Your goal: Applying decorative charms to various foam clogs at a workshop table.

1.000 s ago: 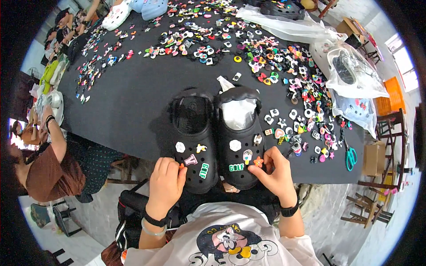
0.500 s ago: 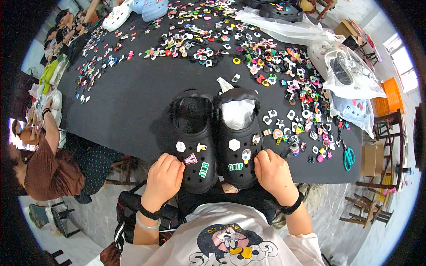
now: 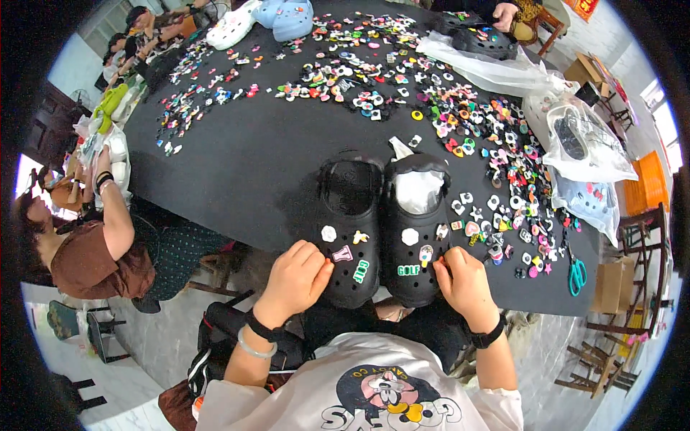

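Two black clogs lie side by side at the near table edge, toes toward me. The left clog carries a white flower, a yellow charm, a pink letter charm and a green-and-white lettering charm. On the right clog are a similar flower, an ice-pop charm, green lettering and a small brown-and-white charm. Clear plastic stuffing fills its opening. My left hand is closed at the left clog's outer side, fingers curled. Similarly, my right hand pinches the right clog's outer side; its fingertips are partly hidden.
Loose shoe charms cover the far and right parts of the black table. Teal scissors lie near the right edge, beyond bagged clogs. White and blue clogs stand far back. A person in brown sits at left.
My view has turned, so the table and clogs sit farther right in the picture. Both hands keep their places at the clogs. Another person's hand now shows at the far right.
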`<action>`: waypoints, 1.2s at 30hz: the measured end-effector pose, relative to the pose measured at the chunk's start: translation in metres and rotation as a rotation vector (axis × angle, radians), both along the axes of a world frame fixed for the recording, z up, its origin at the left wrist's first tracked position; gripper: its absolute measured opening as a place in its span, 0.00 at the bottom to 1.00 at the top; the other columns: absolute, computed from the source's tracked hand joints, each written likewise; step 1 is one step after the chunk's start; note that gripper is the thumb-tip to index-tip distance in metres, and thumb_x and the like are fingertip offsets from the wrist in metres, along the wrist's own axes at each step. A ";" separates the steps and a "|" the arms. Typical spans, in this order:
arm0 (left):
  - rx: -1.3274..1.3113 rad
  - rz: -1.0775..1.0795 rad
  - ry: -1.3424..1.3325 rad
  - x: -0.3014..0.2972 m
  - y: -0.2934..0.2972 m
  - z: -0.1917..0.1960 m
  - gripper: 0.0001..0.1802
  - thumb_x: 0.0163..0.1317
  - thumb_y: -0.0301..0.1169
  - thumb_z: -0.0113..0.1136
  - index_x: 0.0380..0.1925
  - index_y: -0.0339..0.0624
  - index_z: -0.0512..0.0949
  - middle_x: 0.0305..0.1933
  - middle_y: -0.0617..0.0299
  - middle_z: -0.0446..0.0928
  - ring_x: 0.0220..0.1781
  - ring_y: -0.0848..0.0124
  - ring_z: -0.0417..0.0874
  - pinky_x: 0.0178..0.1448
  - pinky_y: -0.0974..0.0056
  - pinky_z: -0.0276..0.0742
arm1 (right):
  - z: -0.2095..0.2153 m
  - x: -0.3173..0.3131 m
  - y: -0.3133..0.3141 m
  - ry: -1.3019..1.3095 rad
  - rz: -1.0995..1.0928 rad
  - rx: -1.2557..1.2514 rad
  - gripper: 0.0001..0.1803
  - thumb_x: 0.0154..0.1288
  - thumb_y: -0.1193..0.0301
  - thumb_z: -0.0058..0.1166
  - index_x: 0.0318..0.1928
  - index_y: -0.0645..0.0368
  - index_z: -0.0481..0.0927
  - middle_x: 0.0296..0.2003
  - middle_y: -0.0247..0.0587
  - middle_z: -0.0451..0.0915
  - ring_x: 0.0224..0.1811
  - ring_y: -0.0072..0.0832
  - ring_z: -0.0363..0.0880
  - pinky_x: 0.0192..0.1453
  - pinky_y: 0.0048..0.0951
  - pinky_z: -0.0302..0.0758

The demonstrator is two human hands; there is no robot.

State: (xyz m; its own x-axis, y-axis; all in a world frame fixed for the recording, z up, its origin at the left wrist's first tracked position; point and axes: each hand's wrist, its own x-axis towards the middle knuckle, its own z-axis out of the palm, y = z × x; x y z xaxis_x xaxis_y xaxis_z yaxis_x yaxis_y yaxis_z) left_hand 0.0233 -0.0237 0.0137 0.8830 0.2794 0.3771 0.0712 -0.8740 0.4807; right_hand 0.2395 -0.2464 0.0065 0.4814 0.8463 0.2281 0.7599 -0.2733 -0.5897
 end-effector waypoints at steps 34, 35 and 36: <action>-0.419 0.313 -0.026 0.028 0.012 -0.003 0.15 0.60 0.30 0.68 0.30 0.40 0.68 0.27 0.66 0.64 0.27 0.75 0.64 0.31 0.68 0.64 | -0.007 -0.016 -0.020 0.431 -0.100 0.272 0.18 0.62 0.74 0.61 0.52 0.63 0.75 0.29 0.40 0.72 0.27 0.27 0.69 0.32 0.28 0.69; -0.455 0.344 -0.060 0.029 0.006 -0.003 0.13 0.61 0.28 0.67 0.32 0.41 0.69 0.28 0.68 0.64 0.28 0.78 0.64 0.31 0.70 0.63 | -0.009 -0.016 -0.022 0.421 -0.092 0.292 0.19 0.62 0.74 0.62 0.53 0.62 0.76 0.29 0.39 0.71 0.27 0.26 0.69 0.32 0.27 0.68; -0.551 0.375 -0.079 0.029 0.002 -0.005 0.12 0.61 0.25 0.66 0.38 0.41 0.70 0.30 0.69 0.66 0.30 0.81 0.66 0.34 0.73 0.66 | -0.011 -0.018 -0.023 0.389 -0.095 0.309 0.17 0.61 0.75 0.62 0.52 0.60 0.79 0.27 0.37 0.70 0.26 0.26 0.68 0.31 0.28 0.68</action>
State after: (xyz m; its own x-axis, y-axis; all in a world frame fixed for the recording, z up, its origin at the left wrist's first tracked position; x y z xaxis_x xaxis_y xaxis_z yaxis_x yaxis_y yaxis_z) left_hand 0.0519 -0.0217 0.0083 0.6647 0.7317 0.1511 0.2684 -0.4226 0.8657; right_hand 0.2218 -0.2692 -0.0044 0.6521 0.7158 0.2498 0.4482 -0.0982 -0.8885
